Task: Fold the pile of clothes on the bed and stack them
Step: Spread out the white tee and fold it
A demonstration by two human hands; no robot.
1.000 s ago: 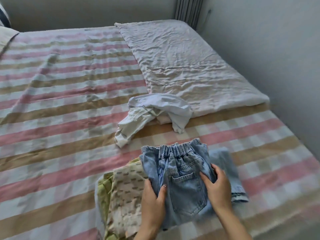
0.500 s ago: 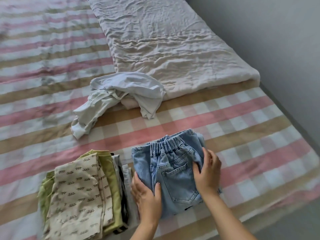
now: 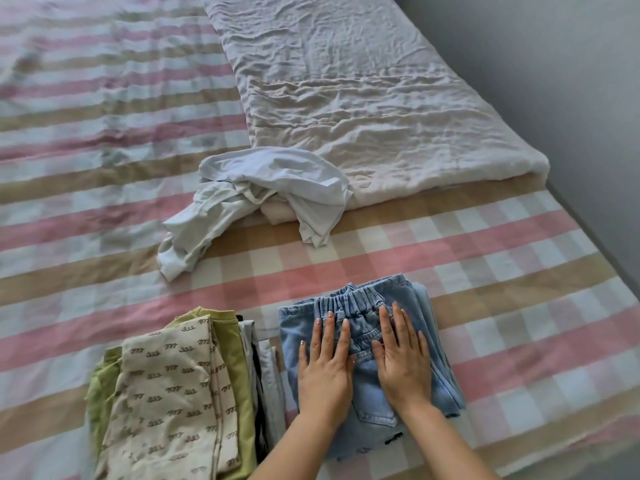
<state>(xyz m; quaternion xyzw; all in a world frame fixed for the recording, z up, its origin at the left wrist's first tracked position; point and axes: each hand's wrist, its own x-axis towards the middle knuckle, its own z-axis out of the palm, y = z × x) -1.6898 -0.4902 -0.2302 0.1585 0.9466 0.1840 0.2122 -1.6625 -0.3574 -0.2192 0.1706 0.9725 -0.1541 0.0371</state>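
Folded jeans (image 3: 367, 358) — two hands, left (image 3: 325, 365) and right (image 3: 403, 362), flat and spread open on top, gripping nothing.

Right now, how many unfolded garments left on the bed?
1 visible: the crumpled white garment at the folded quilt's near edge. Something pale peeks from beneath it, so a second may be hidden.

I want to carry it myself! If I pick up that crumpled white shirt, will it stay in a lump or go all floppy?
Probably floppy: the white shirt lies in soft wrinkles, and one part trails loose across the bed. It looks thin, so likely light. Lifted by one corner, the rest would probably dangle and unfold.
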